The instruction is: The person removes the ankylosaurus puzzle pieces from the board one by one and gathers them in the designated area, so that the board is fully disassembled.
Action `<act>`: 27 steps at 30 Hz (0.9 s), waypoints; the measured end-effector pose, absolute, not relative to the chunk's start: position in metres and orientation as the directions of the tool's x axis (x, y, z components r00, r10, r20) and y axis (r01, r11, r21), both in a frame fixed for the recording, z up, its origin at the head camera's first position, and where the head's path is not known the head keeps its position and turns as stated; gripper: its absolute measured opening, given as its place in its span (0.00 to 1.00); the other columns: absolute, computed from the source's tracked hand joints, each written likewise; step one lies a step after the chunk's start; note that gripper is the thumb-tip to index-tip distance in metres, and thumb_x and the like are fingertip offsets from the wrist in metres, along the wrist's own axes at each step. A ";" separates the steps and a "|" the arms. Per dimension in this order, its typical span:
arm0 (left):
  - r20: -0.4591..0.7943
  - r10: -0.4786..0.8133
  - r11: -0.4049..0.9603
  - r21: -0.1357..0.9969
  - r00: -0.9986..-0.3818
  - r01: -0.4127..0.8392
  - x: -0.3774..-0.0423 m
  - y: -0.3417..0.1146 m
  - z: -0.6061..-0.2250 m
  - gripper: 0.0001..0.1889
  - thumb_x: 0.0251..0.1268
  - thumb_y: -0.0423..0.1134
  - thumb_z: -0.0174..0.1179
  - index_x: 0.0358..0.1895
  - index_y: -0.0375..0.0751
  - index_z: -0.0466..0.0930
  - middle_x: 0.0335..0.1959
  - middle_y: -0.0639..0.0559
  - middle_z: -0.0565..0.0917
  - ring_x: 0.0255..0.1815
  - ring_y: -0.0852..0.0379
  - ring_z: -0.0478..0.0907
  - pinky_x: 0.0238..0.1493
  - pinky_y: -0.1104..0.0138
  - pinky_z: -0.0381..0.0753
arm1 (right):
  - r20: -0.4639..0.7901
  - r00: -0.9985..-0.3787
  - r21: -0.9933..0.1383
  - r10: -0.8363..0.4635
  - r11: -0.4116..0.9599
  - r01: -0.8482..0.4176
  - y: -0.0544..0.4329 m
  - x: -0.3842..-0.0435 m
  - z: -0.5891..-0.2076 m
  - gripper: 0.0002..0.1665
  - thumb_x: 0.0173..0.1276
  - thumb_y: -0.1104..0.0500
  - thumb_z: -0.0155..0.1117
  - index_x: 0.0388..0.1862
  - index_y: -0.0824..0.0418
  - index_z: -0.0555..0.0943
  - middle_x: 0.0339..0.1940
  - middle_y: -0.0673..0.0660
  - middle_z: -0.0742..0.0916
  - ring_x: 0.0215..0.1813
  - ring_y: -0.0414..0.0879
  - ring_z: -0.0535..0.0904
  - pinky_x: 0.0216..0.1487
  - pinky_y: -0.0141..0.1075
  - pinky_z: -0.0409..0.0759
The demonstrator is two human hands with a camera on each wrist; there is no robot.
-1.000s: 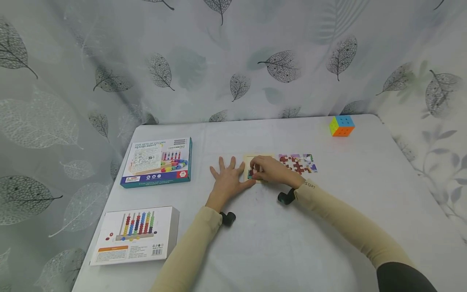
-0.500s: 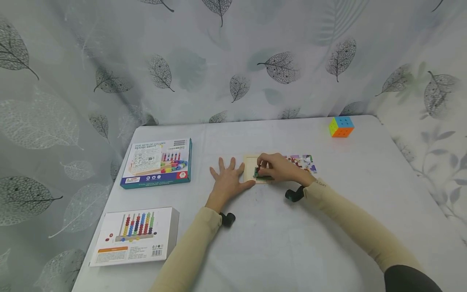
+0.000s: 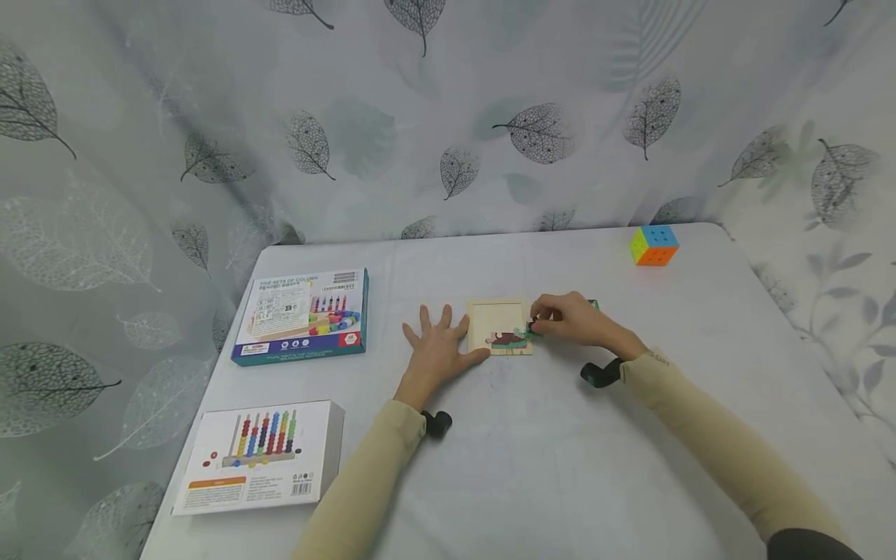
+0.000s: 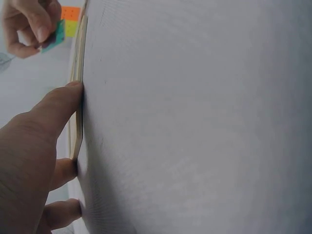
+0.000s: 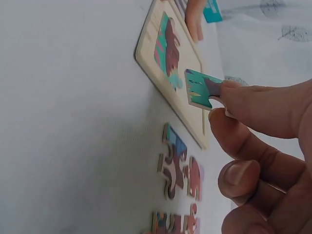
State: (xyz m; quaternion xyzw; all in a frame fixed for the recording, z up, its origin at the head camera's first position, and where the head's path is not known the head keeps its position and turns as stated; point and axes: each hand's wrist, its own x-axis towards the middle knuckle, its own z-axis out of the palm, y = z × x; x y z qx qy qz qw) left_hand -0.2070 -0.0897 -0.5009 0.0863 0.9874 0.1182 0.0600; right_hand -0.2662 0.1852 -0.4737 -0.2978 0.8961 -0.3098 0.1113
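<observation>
My left hand (image 3: 435, 354) lies flat on the table with fingers spread, its thumb and a fingertip at the edge of a wooden puzzle tray (image 3: 493, 317). Joined puzzle pieces (image 3: 505, 341) in brown and green lie along the tray's near side; the rest of its floor is bare wood. Between thumb and index finger, my right hand (image 3: 577, 319) pinches a green and brown puzzle piece (image 5: 199, 90), raised over the tray's right edge. Below that hand, loose puzzle pieces (image 5: 173, 168) lie on the table, mostly hidden in the head view.
A colourful cube (image 3: 654, 246) stands at the back right. On the left lie a flat boxed bead set (image 3: 241, 350) and, nearer, a white box (image 3: 255, 474) with an abacus picture. A leaf-patterned curtain (image 3: 392, 117) hangs behind the table.
My right hand has moved rightward from over the tray to its right edge, uncovering the joined pieces and hiding more of the loose ones. The left hand has stayed in place.
</observation>
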 end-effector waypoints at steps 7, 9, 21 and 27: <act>-0.101 0.182 0.957 0.247 -0.978 0.152 -0.207 -0.089 -0.503 0.44 0.60 0.74 0.56 0.76 0.57 0.66 0.80 0.42 0.62 0.81 0.24 0.46 0.67 0.22 0.50 | -0.084 -0.811 -0.615 -0.579 0.670 -0.416 0.201 -0.261 -0.474 0.08 0.69 0.58 0.68 0.45 0.57 0.83 0.38 0.52 0.90 0.39 0.44 0.80 0.42 0.35 0.77; -0.103 0.181 0.957 0.246 -0.978 0.152 -0.207 -0.089 -0.503 0.44 0.60 0.74 0.56 0.76 0.57 0.66 0.80 0.42 0.62 0.81 0.24 0.46 0.67 0.22 0.50 | -0.116 -0.815 -0.618 -0.568 0.683 -0.388 0.203 -0.259 -0.476 0.08 0.69 0.57 0.68 0.45 0.57 0.83 0.38 0.51 0.90 0.40 0.44 0.79 0.43 0.36 0.76; -0.099 0.181 0.957 0.246 -0.978 0.152 -0.207 -0.090 -0.503 0.44 0.60 0.74 0.56 0.76 0.57 0.65 0.80 0.41 0.62 0.80 0.24 0.47 0.67 0.22 0.50 | -0.133 -0.810 -0.634 -0.571 0.677 -0.373 0.209 -0.251 -0.483 0.08 0.68 0.57 0.69 0.45 0.56 0.84 0.38 0.49 0.89 0.39 0.42 0.77 0.44 0.33 0.78; -0.090 0.178 0.957 0.249 -0.980 0.151 -0.207 -0.089 -0.503 0.44 0.60 0.74 0.57 0.76 0.56 0.66 0.79 0.41 0.63 0.80 0.24 0.47 0.67 0.22 0.50 | -0.100 -0.806 -0.647 -0.583 0.654 -0.393 0.210 -0.250 -0.488 0.08 0.68 0.56 0.70 0.44 0.55 0.86 0.39 0.49 0.88 0.39 0.42 0.75 0.41 0.31 0.74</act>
